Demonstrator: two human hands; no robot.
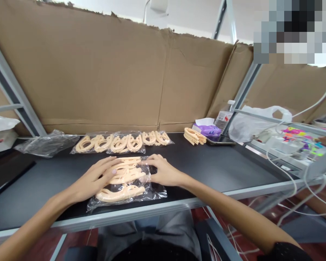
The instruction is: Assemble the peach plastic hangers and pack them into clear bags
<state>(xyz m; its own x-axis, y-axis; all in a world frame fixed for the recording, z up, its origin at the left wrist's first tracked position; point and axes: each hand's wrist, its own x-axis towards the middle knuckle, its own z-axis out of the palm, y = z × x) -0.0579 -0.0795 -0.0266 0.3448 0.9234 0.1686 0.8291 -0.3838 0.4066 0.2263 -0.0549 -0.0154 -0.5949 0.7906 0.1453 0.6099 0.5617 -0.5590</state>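
Observation:
A clear plastic bag point(159, 194) with several cream plastic folding hangers point(122, 194) in it lies flat near the table's front edge. From the left, my left hand point(91, 181) rests on the bag, its fingers stretched out over the hangers. My right hand point(164, 172) is at the bag's right side, thumb and fingers bent around the hanger ends and film. The undersides of both hands are hidden. Behind them, a row of bagged cream hangers point(121, 144) lies along the cardboard.
Crumpled clear bags point(49, 143) lie at the back left. Loose cream hangers point(195, 137), a purple tissue pack point(208, 129), a phone point(221, 140) and a bottle point(225, 117) are at the back right. A cardboard wall point(111, 72) closes the back. White cables point(285, 174) hang at right.

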